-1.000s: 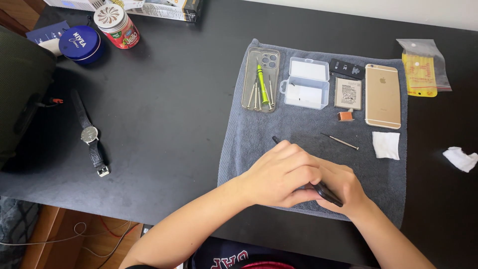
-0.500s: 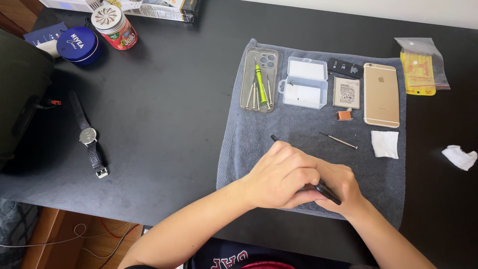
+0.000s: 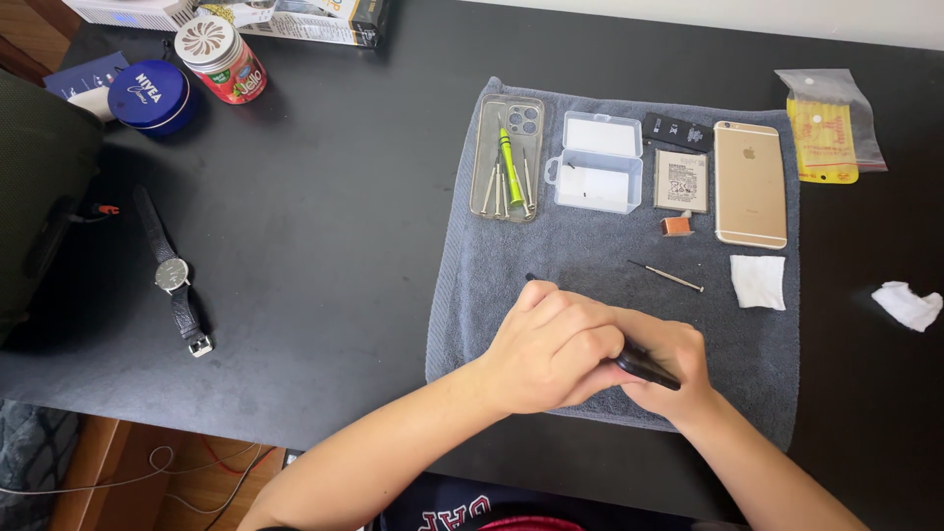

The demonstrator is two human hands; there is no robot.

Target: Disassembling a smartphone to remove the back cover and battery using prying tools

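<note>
Head view, both hands' fingers hiding dark flat object, grey towel

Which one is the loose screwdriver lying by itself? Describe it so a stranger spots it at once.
Find the grey towel on the black table. Just beyond the joined hands, left of the white cloth square, lies a thin loose screwdriver. Unlike the screwdrivers gathered in the clear phone case, it lies alone, slanted on bare towel.

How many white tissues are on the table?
2: one tissue lies on the grey towel below the gold phone; the other, crumpled tissue lies on the black table, far right.
</note>
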